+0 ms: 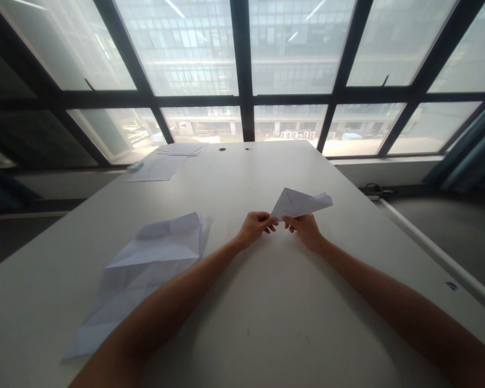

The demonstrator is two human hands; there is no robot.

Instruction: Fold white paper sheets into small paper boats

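Both of my hands hold a small folded white paper piece (301,202) just above the white table (267,302). My left hand (255,227) pinches its near left corner with closed fingers. My right hand (305,228) grips its lower edge from the right, fingers also closed. The folded piece points up and to the right, with a flap sticking out at its far end.
A large creased sheet of paper (145,269) lies flat on the table to the left of my arms. More sheets (161,164) rest at the far left end near the window. Two small dark holes (234,148) mark the table's far edge. The table edge runs along the right.
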